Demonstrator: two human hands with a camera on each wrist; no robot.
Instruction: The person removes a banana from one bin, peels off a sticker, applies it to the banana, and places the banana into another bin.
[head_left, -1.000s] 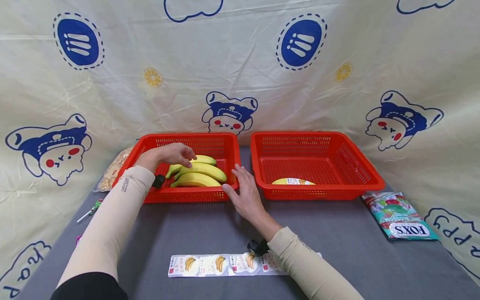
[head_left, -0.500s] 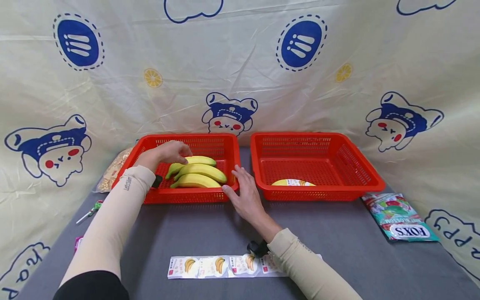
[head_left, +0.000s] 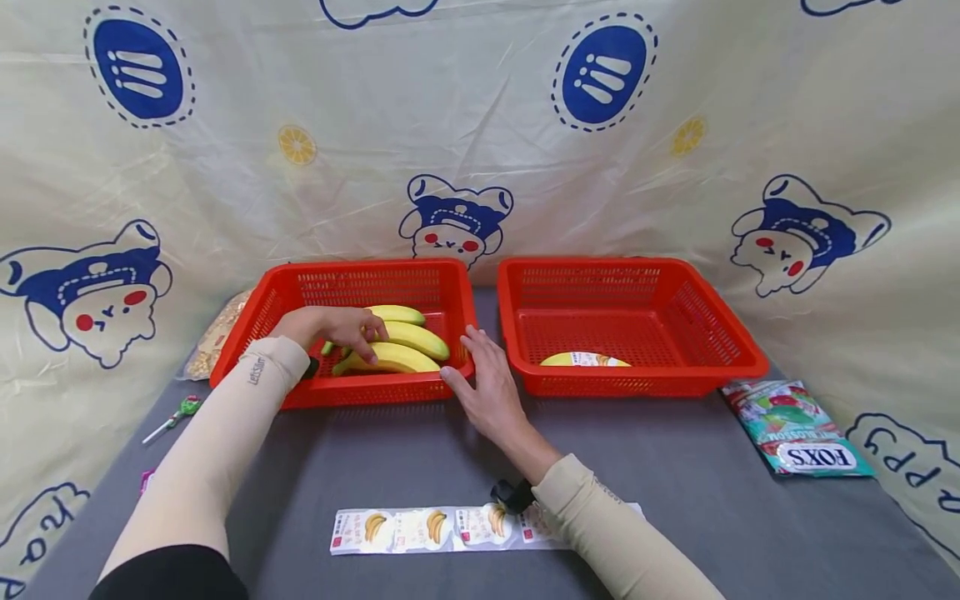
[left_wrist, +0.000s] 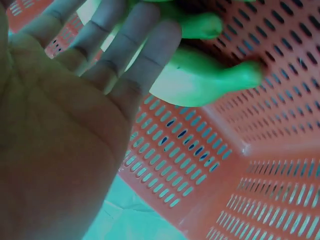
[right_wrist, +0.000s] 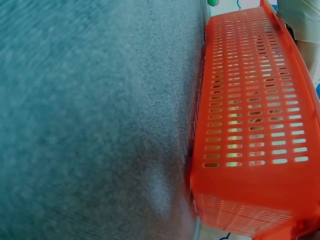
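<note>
Several yellow bananas (head_left: 412,337) lie in the left red basket (head_left: 375,389). My left hand (head_left: 330,325) reaches over that basket's left side, its fingertips at the front banana (head_left: 401,358); contact is unclear. In the left wrist view, the left hand's palm (left_wrist: 65,125) shows with extended fingers above the bananas (left_wrist: 195,82), whose stem ends point toward the basket wall. My right hand (head_left: 491,392) rests at the left basket's front right corner, fingers along the side and thumb at the front rim. The right wrist view shows the basket's outer wall (right_wrist: 250,125) but not the hand.
Beside it stands a second red basket (head_left: 637,383) with a labelled banana (head_left: 562,360) inside. A strip of banana stickers (head_left: 420,531) lies in front, partly under the right forearm. A FOX'S candy bag (head_left: 798,433) is at right, a lollipop (head_left: 176,415) at left.
My left hand has moved from above the rear banana toward the front one, lowering slightly. The right hand stays at the basket corner. The head view has shifted a little.
</note>
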